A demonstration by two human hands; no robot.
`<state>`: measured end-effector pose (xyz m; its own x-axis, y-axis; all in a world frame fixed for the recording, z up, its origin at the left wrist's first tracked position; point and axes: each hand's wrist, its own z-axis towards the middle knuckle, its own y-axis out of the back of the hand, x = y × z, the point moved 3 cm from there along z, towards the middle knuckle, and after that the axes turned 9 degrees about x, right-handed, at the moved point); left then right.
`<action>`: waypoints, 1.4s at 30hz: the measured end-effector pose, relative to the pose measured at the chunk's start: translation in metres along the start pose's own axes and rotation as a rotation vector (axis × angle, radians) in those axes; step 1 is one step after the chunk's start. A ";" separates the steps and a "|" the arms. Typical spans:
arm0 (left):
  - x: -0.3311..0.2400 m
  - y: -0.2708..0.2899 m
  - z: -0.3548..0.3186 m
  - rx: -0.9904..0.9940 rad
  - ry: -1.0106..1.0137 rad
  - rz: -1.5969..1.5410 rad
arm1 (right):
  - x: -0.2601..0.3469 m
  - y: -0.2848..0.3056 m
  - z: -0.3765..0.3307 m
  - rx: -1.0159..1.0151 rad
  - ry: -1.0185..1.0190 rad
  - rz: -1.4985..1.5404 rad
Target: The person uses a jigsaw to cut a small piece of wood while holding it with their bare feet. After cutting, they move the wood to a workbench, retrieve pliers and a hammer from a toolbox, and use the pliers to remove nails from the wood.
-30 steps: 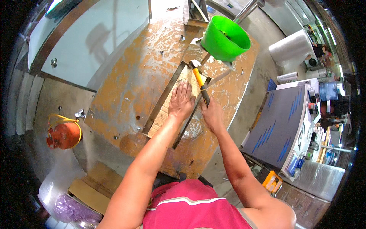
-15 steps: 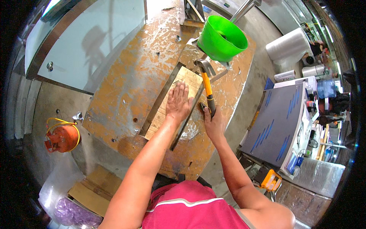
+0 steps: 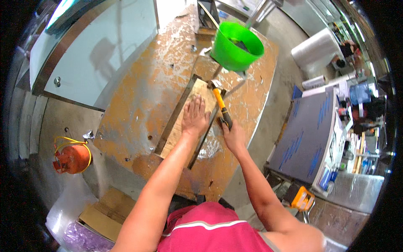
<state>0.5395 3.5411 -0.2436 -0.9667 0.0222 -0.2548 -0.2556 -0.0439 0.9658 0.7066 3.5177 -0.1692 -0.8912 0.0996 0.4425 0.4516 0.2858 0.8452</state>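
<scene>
My left hand lies flat, fingers stretched, on a pale wooden board. The board sits between dark strips of a narrow frame on the worn worktable. In my right hand is a claw hammer with a yellow and black handle, gripped near its lower end. The hammer's head is at the far right corner of the board; whether it touches the wood I cannot tell. A small dark tool, its kind unclear, shows beside my right fingers, partly hidden.
Beyond the hammer a green bucket-like container with dark bits inside stands on the worktable. A pale panel rises at the far left. An orange gas cylinder is on the floor left. A dark blue-streaked panel lies at right.
The hammer's head has swung down and left to the board's far right corner. My left hand stays flat on the board. The whole view has shifted slightly.
</scene>
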 end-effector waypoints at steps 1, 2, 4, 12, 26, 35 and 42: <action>0.000 0.000 -0.001 -0.024 -0.010 -0.021 | 0.000 0.000 0.000 0.012 0.004 0.023; 0.001 -0.004 -0.001 0.064 -0.004 -0.077 | -0.001 0.000 -0.001 0.012 -0.090 -0.007; 0.002 -0.003 0.000 0.025 -0.009 -0.100 | 0.002 0.005 -0.002 -0.049 -0.037 0.089; 0.001 -0.001 0.002 0.039 -0.017 -0.067 | -0.003 0.001 0.003 0.056 -0.155 -0.034; 0.079 0.061 -0.029 -0.195 0.136 -0.265 | -0.061 0.006 -0.088 0.034 -0.048 0.370; 0.112 0.040 -0.087 0.564 0.507 -0.977 | -0.106 -0.022 -0.160 0.090 -0.023 0.496; 0.074 0.008 -0.135 0.437 0.555 -1.225 | -0.118 -0.024 -0.211 0.066 0.020 0.622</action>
<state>0.4643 3.4075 -0.2609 -0.0424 -0.5744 -0.8175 -0.9991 0.0268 0.0330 0.8099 3.2978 -0.1789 -0.4613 0.2482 0.8518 0.8813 0.2389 0.4077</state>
